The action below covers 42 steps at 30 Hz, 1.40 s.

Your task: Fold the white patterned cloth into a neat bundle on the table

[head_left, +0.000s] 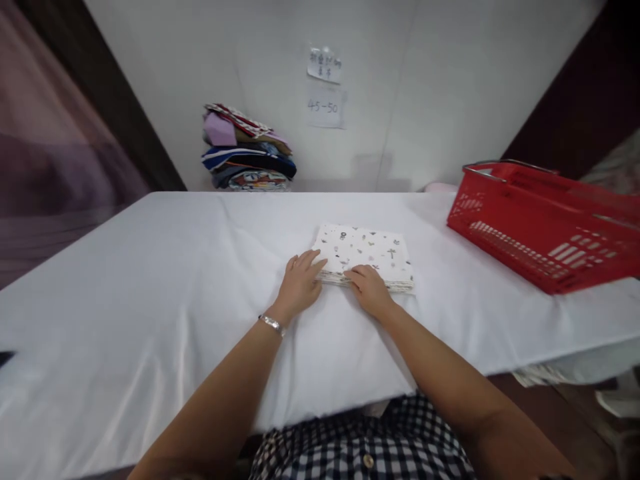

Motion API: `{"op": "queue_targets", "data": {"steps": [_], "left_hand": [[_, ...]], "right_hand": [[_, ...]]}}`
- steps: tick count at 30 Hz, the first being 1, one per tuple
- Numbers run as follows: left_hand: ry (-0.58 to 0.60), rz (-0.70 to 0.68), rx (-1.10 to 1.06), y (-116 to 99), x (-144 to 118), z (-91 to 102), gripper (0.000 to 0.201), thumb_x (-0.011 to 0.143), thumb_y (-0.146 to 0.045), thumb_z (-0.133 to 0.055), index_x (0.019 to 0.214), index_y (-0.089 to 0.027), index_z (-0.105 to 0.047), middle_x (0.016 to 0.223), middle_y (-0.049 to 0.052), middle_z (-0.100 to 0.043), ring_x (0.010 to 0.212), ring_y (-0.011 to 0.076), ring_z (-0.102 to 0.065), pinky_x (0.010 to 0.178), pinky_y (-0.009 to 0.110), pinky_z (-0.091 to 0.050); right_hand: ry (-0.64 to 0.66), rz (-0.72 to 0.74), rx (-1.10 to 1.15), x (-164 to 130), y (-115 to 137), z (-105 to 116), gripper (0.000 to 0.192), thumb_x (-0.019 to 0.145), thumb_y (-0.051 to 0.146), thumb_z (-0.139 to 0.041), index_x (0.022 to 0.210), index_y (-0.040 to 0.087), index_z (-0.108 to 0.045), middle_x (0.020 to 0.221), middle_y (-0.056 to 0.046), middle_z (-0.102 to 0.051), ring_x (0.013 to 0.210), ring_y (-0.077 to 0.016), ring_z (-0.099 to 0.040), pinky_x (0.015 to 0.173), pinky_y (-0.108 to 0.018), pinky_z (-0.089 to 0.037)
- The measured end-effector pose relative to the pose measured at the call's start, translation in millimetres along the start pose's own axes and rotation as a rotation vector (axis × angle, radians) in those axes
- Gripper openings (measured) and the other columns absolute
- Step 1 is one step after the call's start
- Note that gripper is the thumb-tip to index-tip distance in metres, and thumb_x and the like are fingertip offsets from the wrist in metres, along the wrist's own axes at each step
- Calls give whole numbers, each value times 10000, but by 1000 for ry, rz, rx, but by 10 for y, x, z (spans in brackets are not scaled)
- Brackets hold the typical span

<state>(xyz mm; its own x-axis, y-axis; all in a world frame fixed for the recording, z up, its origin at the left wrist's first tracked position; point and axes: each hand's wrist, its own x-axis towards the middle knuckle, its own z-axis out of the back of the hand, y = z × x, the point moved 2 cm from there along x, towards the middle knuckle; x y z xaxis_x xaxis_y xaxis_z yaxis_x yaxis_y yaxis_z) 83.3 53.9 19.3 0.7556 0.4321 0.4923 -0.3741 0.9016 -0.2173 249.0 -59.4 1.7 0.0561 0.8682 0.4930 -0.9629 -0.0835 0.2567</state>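
A folded white cloth with a small scattered print lies on the white-covered table, its stacked layers showing along the near edge. At its near left corner is my left hand, index finger over the top and thumb by the front edge, closed on the corner. My right hand is at the middle of the near edge, its fingers bent over the layers and closed on them. The undersides of both hands are hidden.
A red plastic basket with metal handles stands on the table at the right. Several folded fabrics are stacked at the back left, near the wall. Two paper notes hang on the wall. Purple fabric hangs at the far left.
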Motion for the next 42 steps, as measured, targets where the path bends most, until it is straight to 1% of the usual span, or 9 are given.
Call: {"op": "queue_targets", "data": {"steps": [3, 7, 15, 19, 23, 27, 32, 35, 42], "left_hand": [[76, -142, 0, -172, 44, -71, 461, 829, -142, -461, 1279, -236, -482, 1390, 82, -454, 1308, 246, -368, 1094, 518, -230], [175, -159, -23, -162, 74, -208, 422, 861, -136, -391, 1262, -206, -500, 1298, 89, -552, 1221, 220, -485, 1070, 483, -292], [138, -156, -80, -54, 61, -267, 408, 883, -159, -352, 1254, -211, -512, 1302, 76, -551, 1235, 212, -478, 1076, 484, -300], [148, -137, -82, -63, 65, -284, 411, 893, -171, -324, 1252, -211, -520, 1305, 65, -549, 1240, 204, -471, 1088, 476, -283], [168, -122, -56, -72, 78, -300, 407, 911, -208, -298, 1247, -193, -528, 1305, 58, -550, 1247, 198, -461, 1102, 450, -259], [174, -115, -44, -73, 89, -308, 410, 899, -199, -309, 1246, -191, -528, 1313, 57, -542, 1253, 202, -453, 1102, 449, -254], [179, -131, -41, -72, 89, -296, 420, 886, -184, -318, 1255, -191, -519, 1323, 60, -532, 1261, 205, -444, 1102, 453, -247], [181, -130, -46, -67, 84, -289, 425, 882, -179, -322, 1261, -187, -513, 1323, 62, -533, 1260, 202, -445, 1104, 449, -244], [178, -133, -53, -95, 68, -288, 441, 884, -148, -295, 1265, -186, -514, 1317, 65, -537, 1260, 201, -446, 1100, 446, -252]], "right_hand": [[25, -18, -38, 29, 28, 12, 277, 861, 138, -483, 1099, 199, -611, 1004, -77, -608, 917, -212, -505, 826, -360, -414], [47, -20, -72, 38, 33, 29, 269, 866, 154, -490, 1116, 167, -588, 1042, -87, -610, 939, -209, -509, 845, -352, -403], [29, -61, -117, -346, -248, 390, 280, 866, 144, -493, 1123, 203, -585, 1105, -81, -629, 1041, -211, -532, 909, -389, -382], [-97, -213, -109, -766, -564, 734, 233, 849, 217, -532, 1059, 213, -632, 1104, -86, -635, 1034, -227, -547, 914, -419, -399], [-286, -547, 119, -1018, -810, 912, 244, 801, 301, -572, 999, 189, -659, 1071, -93, -650, 987, -223, -581, 823, -374, -478], [-217, -929, 526, -939, -842, 864, 290, 808, 325, -567, 1034, 152, -624, 854, -63, -687, 638, -137, -614, 548, -255, -496], [-65, -1095, 699, -688, -760, 836, 381, 786, 382, -637, 1074, 140, -584, 711, -40, -662, 468, -111, -572, 386, -209, -434], [-30, -1137, 687, -572, -760, 840, 447, 738, 373, -699, 1081, 114, -577, 595, -16, -623, 412, -125, -548, 354, -220, -412], [-151, -1027, 620, -439, -864, 818, 429, 745, 172, -621, 1163, 177, -523, 519, 89, -503, 407, -67, -475, 395, -164, -367]]}}
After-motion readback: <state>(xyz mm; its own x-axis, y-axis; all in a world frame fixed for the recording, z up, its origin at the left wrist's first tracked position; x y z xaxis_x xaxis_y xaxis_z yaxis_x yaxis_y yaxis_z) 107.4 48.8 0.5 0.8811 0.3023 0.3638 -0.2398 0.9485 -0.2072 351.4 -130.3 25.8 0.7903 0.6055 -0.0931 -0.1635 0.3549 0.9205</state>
